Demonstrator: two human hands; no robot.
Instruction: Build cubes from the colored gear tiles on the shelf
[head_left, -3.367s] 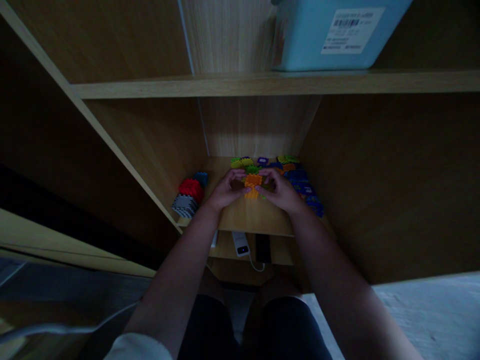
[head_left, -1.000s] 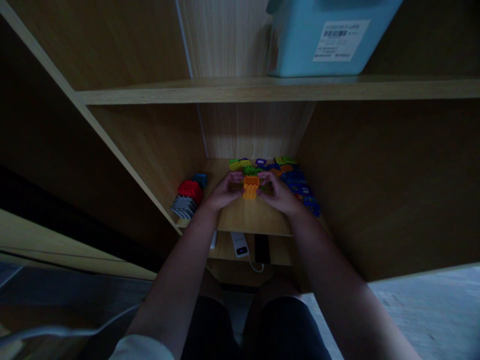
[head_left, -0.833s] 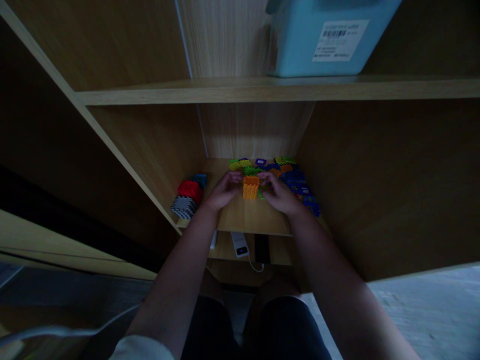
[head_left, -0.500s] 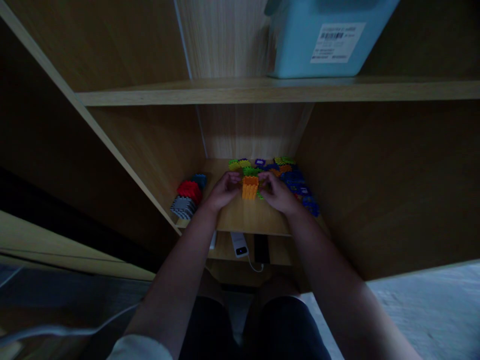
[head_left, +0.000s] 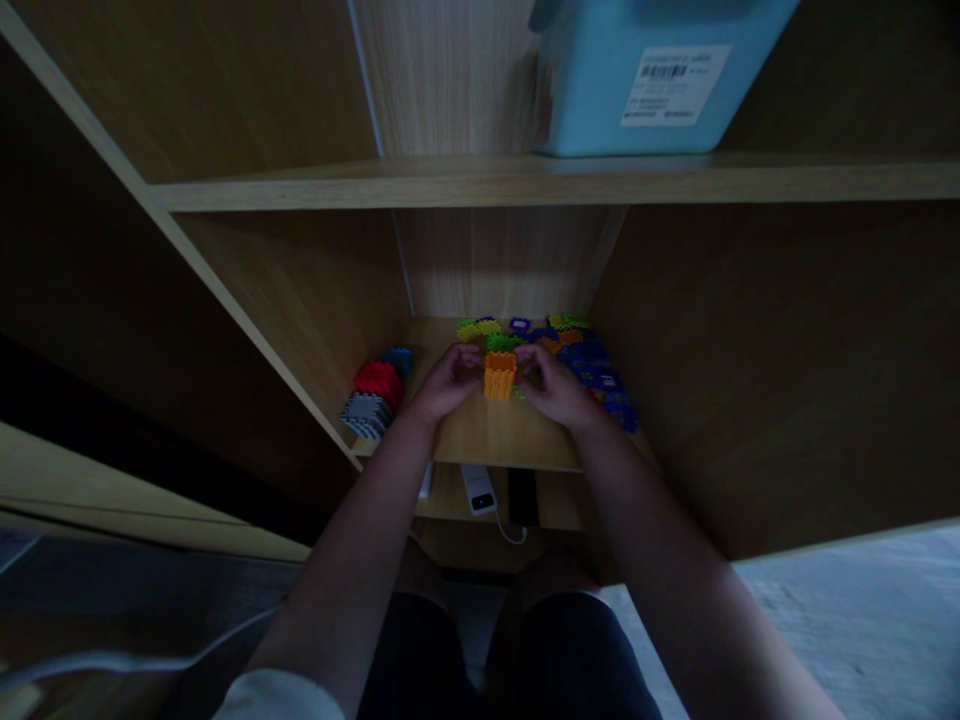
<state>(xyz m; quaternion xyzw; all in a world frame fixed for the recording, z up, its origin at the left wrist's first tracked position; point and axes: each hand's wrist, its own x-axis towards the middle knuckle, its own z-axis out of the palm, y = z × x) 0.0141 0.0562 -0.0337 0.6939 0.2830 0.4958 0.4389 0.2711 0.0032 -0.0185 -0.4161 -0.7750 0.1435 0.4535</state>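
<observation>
An orange block of toothed interlocking tiles stands upright between my two hands, near the middle of the shelf. My left hand is curled at its left side, with the fingertips against or very close to its edge. On the opposite side my right hand has its bent fingers and thumb at the block's right edge. The exact finger contact is too dark to make out. Just behind the block lie green tiles, partly hidden by it.
To the left sit a grey tile stack, red tiles and blue tiles. Dark blue tiles spread along the right wall. Overhead, an upper shelf carries a blue bin. A white power bank lies below.
</observation>
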